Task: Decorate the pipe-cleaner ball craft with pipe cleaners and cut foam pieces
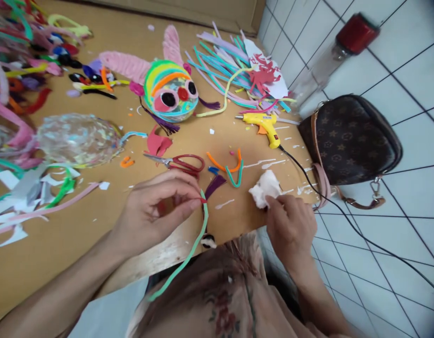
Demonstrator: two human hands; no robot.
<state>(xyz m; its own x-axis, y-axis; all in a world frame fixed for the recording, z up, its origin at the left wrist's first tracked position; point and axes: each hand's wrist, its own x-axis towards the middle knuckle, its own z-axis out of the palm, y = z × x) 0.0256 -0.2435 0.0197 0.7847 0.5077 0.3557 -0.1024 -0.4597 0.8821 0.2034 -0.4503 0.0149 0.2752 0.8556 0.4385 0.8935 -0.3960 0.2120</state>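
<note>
My left hand point(158, 206) is closed in a pinch on a light green pipe cleaner point(192, 256), whose long end hangs down over the table edge toward my lap. A small red bit point(203, 201) shows at the fingertips. My right hand point(292, 227) has its fingers closed on the near edge of a crumpled white tissue point(264, 188) on the table. Just beyond my left hand lie red-handled scissors point(185, 163) and a purple tassel point(215, 186). Bent orange point(224, 164) and teal point(235, 176) pipe cleaner pieces rest between the hands.
A decorated ball with pink ears point(171, 91) stands at the back. Behind my right hand lies a yellow glue gun point(264, 126), its cord running right past a brown bag point(350, 138). A clear bumpy shell point(78, 140) and pipe cleaner piles point(220, 70) lie around.
</note>
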